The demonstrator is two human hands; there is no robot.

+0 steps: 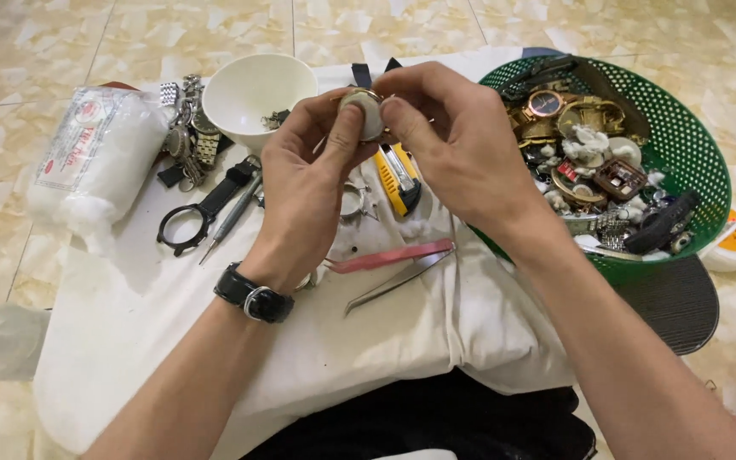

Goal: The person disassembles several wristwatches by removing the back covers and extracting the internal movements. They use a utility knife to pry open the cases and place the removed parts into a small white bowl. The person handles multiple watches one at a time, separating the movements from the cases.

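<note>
Your left hand (304, 183) and right hand (453, 140) both pinch one round watch case (362, 111), raised above the white cloth (146, 324); you seem to be working its back, so next keep steady thumb pressure. On the cloth lie one pair of tweezers (393, 285), one yellow utility knife (399, 177), then one white bowl (257, 89) and one green basket (692, 145) of watches.

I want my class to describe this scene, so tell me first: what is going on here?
A person sits over a white cloth on a tiled floor, both hands raised. The left hand and right hand pinch a small round watch case between their fingertips. Under them lie a yellow utility knife, pink tweezers and metal tweezers. A white bowl stands left; a green basket of watch parts stands right.
</note>
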